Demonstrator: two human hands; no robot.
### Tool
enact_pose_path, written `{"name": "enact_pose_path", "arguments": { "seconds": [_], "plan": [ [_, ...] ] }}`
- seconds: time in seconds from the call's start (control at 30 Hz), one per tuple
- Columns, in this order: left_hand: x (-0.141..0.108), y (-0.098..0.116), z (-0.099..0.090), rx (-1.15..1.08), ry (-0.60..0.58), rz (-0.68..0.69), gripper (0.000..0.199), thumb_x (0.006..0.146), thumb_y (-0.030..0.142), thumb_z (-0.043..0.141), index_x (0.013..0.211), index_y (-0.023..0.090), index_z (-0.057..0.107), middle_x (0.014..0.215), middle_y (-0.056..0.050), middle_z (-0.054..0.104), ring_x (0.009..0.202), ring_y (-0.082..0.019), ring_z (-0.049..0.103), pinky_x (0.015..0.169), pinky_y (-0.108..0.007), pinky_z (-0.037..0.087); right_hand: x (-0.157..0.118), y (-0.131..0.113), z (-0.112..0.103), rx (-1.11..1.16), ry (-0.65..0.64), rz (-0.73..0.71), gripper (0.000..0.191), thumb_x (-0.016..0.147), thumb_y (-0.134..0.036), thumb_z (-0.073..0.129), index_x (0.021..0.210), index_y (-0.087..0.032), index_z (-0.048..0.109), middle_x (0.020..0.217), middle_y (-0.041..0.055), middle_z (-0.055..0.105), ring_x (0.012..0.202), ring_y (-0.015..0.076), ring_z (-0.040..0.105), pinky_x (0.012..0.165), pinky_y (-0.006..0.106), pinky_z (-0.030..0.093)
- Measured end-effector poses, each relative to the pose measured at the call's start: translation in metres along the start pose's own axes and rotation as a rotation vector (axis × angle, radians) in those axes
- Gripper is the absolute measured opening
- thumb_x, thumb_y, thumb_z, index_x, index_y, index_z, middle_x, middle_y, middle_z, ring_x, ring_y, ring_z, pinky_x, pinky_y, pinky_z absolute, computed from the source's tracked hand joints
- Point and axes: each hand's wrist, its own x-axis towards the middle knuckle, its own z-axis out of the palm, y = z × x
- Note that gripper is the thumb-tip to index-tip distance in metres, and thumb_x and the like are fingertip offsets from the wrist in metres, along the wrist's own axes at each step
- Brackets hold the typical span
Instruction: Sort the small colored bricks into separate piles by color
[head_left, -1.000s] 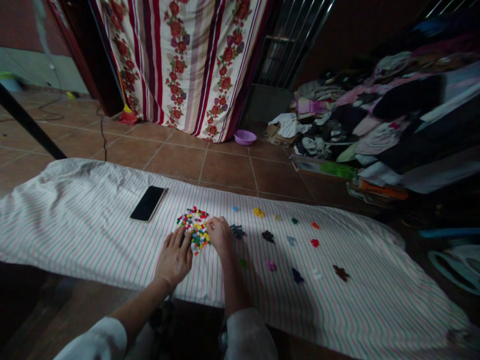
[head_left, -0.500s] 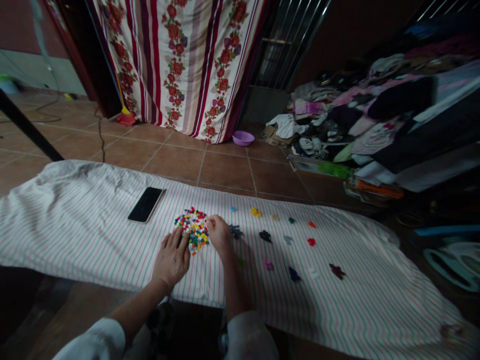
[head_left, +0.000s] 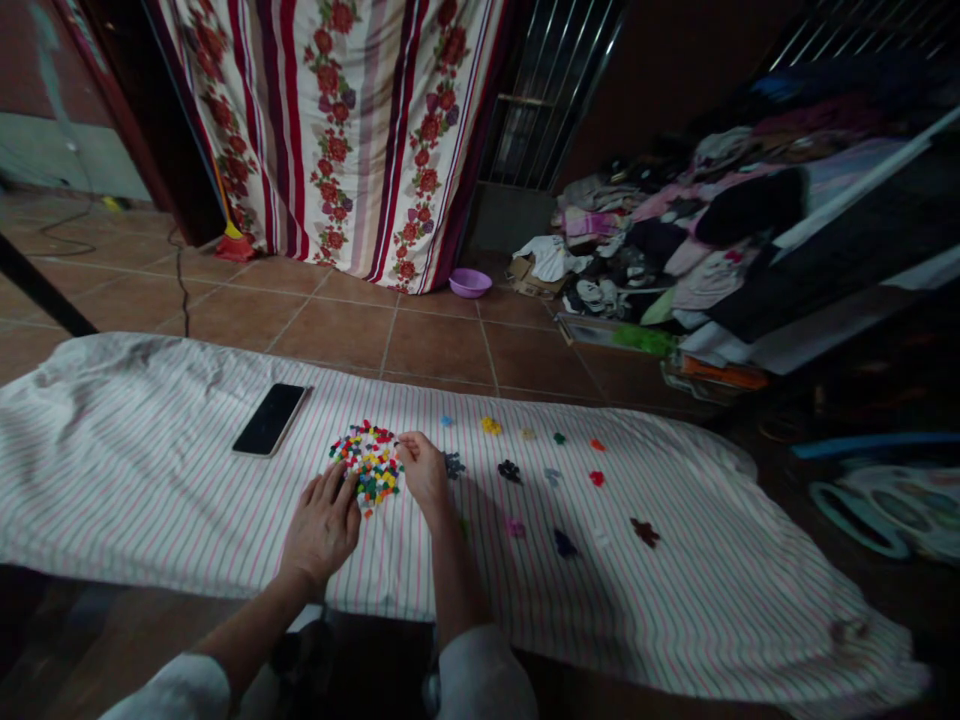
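Note:
A mixed pile of small colored plastic pieces (head_left: 379, 475) lies on the striped cloth. My left hand (head_left: 322, 520) rests flat at the pile's near left edge, fingers apart and touching it. At the right edge of the pile, my right hand (head_left: 421, 470) is closed in a pinch, with a small dark piece (head_left: 397, 444) at its fingertips. Single-color groups are spread to the right: yellow pieces (head_left: 490, 426), black pieces (head_left: 510, 470), dark grey pieces (head_left: 454, 465), red pieces (head_left: 596, 478), pink pieces (head_left: 514, 527), navy pieces (head_left: 565, 543) and brown pieces (head_left: 645, 532). My right forearm partly hides a green group.
A phone (head_left: 270, 420) lies on the striped cloth (head_left: 150, 450) left of the pile. Beyond the cloth's far edge are a tiled floor, a purple basin (head_left: 470, 283) and a floral curtain (head_left: 367, 150). Heaped clothes (head_left: 675, 230) fill the right side.
The whole view has shifted, so things appear farther left. My left hand stays on the pile's edge, and my right hand keeps its pinch beside the pile.

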Motion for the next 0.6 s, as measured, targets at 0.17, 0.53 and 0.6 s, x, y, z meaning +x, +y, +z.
{"name": "enact_pose_path", "arguments": {
  "seconds": [0.17, 0.53, 0.6],
  "plan": [
    [0.000, -0.002, 0.000, 0.039, 0.027, 0.028, 0.039, 0.089, 0.026, 0.044, 0.123, 0.013, 0.058, 0.135, -0.016, 0.058, 0.126, -0.028, 0.053, 0.102, -0.044, 0.044, -0.003, -0.002, -0.011, -0.023, 0.040, -0.096, 0.022, 0.081, -0.015, 0.055, 0.096, -0.021, 0.071, 0.093, 0.0042, 0.073, 0.086, 0.0170, 0.068, 0.082, 0.028, 0.053],
    [-0.002, -0.007, 0.003, 0.073, 0.082, 0.082, 0.036, 0.090, 0.027, 0.042, 0.119, 0.011, 0.058, 0.130, -0.018, 0.059, 0.120, -0.028, 0.057, 0.099, -0.043, 0.046, 0.000, 0.028, -0.071, -0.033, 0.318, -0.107, 0.022, 0.082, -0.022, 0.053, 0.091, -0.020, 0.073, 0.088, 0.0053, 0.070, 0.080, 0.0174, 0.065, 0.078, 0.028, 0.052],
    [-0.001, -0.007, 0.003, 0.084, 0.092, 0.092, 0.036, 0.091, 0.028, 0.042, 0.119, 0.012, 0.057, 0.129, -0.018, 0.060, 0.119, -0.028, 0.058, 0.098, -0.042, 0.047, 0.001, 0.038, -0.083, -0.014, 0.378, -0.109, 0.023, 0.082, -0.025, 0.052, 0.091, -0.019, 0.073, 0.088, 0.0063, 0.071, 0.080, 0.0179, 0.065, 0.078, 0.028, 0.052]
  ]
}}
